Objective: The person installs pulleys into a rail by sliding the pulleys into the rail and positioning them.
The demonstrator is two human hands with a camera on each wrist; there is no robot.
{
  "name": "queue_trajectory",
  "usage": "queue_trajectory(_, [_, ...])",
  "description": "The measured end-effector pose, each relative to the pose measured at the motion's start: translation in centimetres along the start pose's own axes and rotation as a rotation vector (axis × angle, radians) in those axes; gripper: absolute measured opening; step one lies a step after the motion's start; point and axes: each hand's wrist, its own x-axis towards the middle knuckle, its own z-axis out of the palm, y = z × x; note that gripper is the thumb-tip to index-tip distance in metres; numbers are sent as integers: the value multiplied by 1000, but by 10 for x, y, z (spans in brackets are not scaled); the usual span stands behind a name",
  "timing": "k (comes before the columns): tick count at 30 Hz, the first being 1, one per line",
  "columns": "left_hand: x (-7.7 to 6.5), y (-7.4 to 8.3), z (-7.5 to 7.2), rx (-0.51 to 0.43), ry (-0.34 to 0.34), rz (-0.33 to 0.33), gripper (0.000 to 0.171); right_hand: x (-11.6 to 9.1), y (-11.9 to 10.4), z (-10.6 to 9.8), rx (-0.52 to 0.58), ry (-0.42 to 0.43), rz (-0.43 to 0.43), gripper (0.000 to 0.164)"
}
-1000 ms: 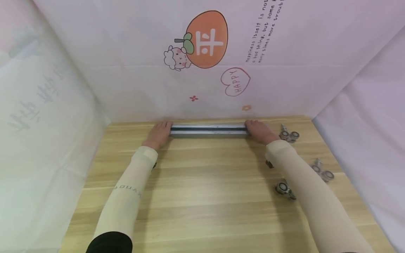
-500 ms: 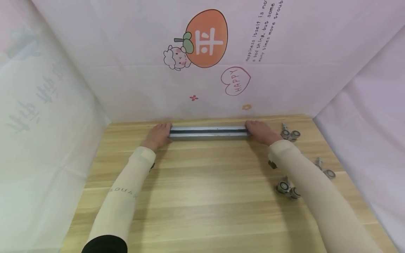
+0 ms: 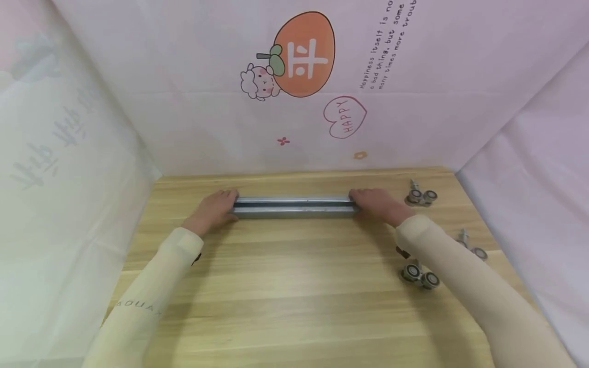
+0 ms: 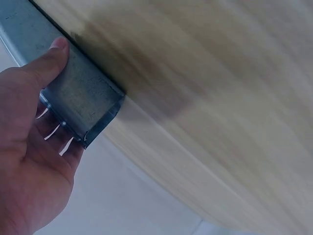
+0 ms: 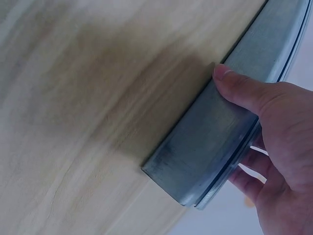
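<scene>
A grey metal C-shaped rail lies across the far part of the wooden table, its slot facing up. My left hand grips its left end, and my right hand grips the right end. In the left wrist view, the thumb presses on the near side wall of the rail, with the fingers round the far side. The right wrist view has the same hold: thumb on the near wall of the rail, fingers behind it.
Metal roller trolleys with bolts stand on the right of the table: one roller trolley at the back, another nearer, and a third partly behind the right sleeve. A printed cloth hangs behind the table, with white cloth on both sides.
Both hands have drawn the rail away from the back cloth, toward the person and slightly left. Their hold on its ends stays the same. The trolleys remain in place.
</scene>
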Motion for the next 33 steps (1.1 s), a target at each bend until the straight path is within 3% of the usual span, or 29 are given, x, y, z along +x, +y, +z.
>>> queue_trajectory(16, [-58, 0, 10, 18, 10, 28, 60, -22, -38, 4, 27, -1, -101, 41])
queue_trajectory(33, [-100, 11, 13, 4, 34, 36, 62, -50, -67, 5, -13, 31, -196, 44])
